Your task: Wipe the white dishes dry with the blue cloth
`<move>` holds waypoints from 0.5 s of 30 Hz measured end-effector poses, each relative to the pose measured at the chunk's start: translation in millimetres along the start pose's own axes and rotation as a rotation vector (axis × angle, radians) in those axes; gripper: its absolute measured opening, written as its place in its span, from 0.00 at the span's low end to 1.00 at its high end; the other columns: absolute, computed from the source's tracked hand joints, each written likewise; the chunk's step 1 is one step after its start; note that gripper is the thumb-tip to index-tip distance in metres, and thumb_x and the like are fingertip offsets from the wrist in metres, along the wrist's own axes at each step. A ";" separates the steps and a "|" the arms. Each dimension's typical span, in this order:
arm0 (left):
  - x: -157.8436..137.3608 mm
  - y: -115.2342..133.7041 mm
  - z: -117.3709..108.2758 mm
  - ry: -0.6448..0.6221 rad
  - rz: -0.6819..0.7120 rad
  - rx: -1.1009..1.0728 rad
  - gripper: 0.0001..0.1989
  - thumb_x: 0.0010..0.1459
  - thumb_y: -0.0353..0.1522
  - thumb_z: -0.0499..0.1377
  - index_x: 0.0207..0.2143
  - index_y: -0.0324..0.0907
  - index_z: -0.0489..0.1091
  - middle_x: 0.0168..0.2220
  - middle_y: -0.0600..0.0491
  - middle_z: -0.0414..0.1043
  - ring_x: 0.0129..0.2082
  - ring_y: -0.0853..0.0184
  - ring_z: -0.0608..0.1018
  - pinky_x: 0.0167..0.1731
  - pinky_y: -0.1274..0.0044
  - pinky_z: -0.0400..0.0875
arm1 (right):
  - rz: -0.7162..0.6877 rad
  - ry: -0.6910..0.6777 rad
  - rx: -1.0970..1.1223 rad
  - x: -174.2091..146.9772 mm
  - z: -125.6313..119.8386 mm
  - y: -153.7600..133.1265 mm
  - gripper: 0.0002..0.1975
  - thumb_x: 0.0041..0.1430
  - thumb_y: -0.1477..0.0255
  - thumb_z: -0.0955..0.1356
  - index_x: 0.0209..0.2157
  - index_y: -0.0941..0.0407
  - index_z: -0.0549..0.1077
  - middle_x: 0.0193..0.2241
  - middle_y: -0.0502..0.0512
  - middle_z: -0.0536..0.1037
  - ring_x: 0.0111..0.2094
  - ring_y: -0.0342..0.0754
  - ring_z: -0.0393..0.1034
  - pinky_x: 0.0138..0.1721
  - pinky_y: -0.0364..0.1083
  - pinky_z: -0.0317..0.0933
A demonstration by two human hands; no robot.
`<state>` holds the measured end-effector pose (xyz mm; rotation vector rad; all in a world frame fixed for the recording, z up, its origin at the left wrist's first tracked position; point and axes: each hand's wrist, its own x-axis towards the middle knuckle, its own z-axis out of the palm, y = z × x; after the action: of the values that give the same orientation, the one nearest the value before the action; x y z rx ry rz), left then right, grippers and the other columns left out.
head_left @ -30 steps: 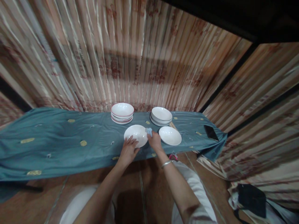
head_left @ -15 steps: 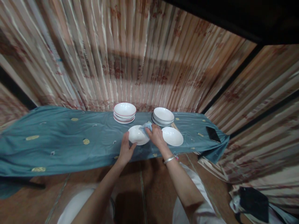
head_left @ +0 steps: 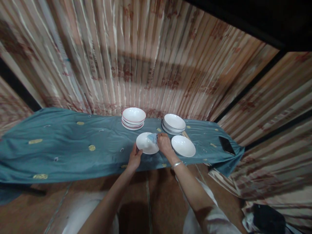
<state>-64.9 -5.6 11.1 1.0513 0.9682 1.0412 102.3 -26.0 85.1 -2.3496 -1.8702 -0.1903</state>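
Observation:
A white bowl (head_left: 145, 147) is at the front middle of the cloth-covered table. My left hand (head_left: 135, 157) grips its near left rim, thumb on the inside edge. In my right hand (head_left: 164, 142) is a light blue cloth (head_left: 152, 137), bunched and pressed against the bowl's inner right side. Just right of that hand lies another white shallow bowl (head_left: 183, 146). Behind are a stack of red-rimmed bowls (head_left: 134, 115) on the left and a stack of dark-rimmed bowls (head_left: 174, 122) on the right.
The table wears a teal tablecloth (head_left: 73, 146) with yellow pineapple prints. A black phone (head_left: 226, 145) lies at its right end. Striped curtains (head_left: 136, 58) hang behind, and a black bag (head_left: 268, 219) is on the floor at lower right.
My right hand has turned, and the blue cloth in it now lies flatter against the bowl. The left hand has shifted slightly along the rim. The whole view has moved a little.

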 end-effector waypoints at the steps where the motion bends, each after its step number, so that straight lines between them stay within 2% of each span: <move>1: -1.8 1.2 0.3 -0.004 -0.032 -0.025 0.32 0.53 0.26 0.57 0.61 0.45 0.59 0.61 0.46 0.64 0.59 0.58 0.69 0.54 0.65 0.68 | -0.001 0.003 -0.005 5.0 0.7 -1.6 0.14 0.62 0.83 0.59 0.44 0.65 0.72 0.43 0.67 0.76 0.46 0.52 0.68 0.48 0.46 0.58; 4: -6.4 3.8 0.3 -0.021 -0.098 -0.090 0.32 0.55 0.27 0.57 0.63 0.48 0.57 0.62 0.47 0.63 0.56 0.58 0.72 0.48 0.67 0.74 | -0.023 0.019 -0.008 19.4 3.2 -9.7 0.13 0.62 0.83 0.59 0.43 0.65 0.72 0.42 0.68 0.76 0.46 0.52 0.69 0.47 0.45 0.59; 9: -10.0 7.9 0.0 -0.032 -0.122 -0.162 0.33 0.54 0.27 0.58 0.62 0.48 0.57 0.65 0.46 0.56 0.54 0.58 0.73 0.44 0.69 0.77 | -0.064 0.025 0.001 36.5 8.3 -31.4 0.13 0.62 0.83 0.59 0.42 0.64 0.72 0.40 0.67 0.77 0.44 0.52 0.70 0.46 0.46 0.60; 15: -9.9 8.9 1.8 -0.016 -0.187 -0.203 0.34 0.55 0.25 0.56 0.64 0.50 0.54 0.64 0.48 0.58 0.54 0.59 0.73 0.44 0.69 0.78 | -0.221 0.018 0.140 37.1 15.0 -60.8 0.13 0.61 0.83 0.59 0.40 0.62 0.73 0.40 0.64 0.76 0.43 0.50 0.70 0.46 0.45 0.62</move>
<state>-67.0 -14.1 21.3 0.7857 0.9090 0.9523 51.6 25.7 78.5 -2.0439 -2.0603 -0.0979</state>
